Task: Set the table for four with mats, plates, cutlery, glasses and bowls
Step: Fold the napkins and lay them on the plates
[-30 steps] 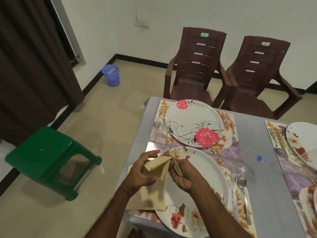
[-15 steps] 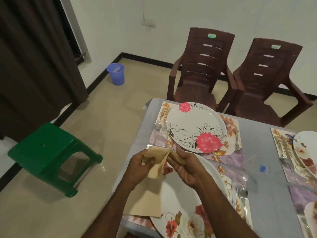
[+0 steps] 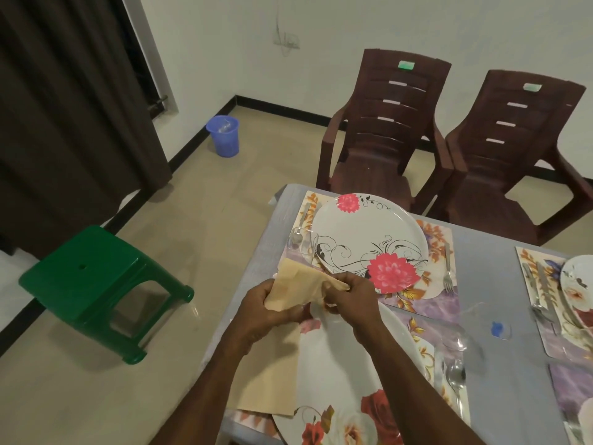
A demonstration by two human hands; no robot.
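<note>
Head view of a partly laid counter [image 3: 500, 252], seen from the near left place. At centre frame a beige napkin [image 3: 298, 290] is held up between both hands: the left hand [image 3: 272, 306] has its fingers curled round the lower fold, and the right hand [image 3: 349, 300] pinches the upper corner. The rest of the napkin hangs down and lies over the near mat's left edge, at lower centre.

Four places can be made out, two of them cut by the frame edge. At the far left place, upper centre, a floral mat [image 3: 439, 248] carries a plate [image 3: 369, 239], with a fork [image 3: 447, 271] to its right and a spoon [image 3: 300, 229] and a clear glass [image 3: 303, 248] to its left. The near plate [image 3: 346, 380], at lower centre, has a spoon [image 3: 455, 380] to its right, and a second clear glass [image 3: 465, 326] stands just beyond that. At the right edge further mats, plates and cutlery are partly visible.

Mats, plates and cutlery are judged laid at the places shown. No bowl is seen anywhere, so bowls are judged outstanding; glasses for the right-hand places cannot be confirmed. The napkin is judged not yet set down in its final form.
</note>
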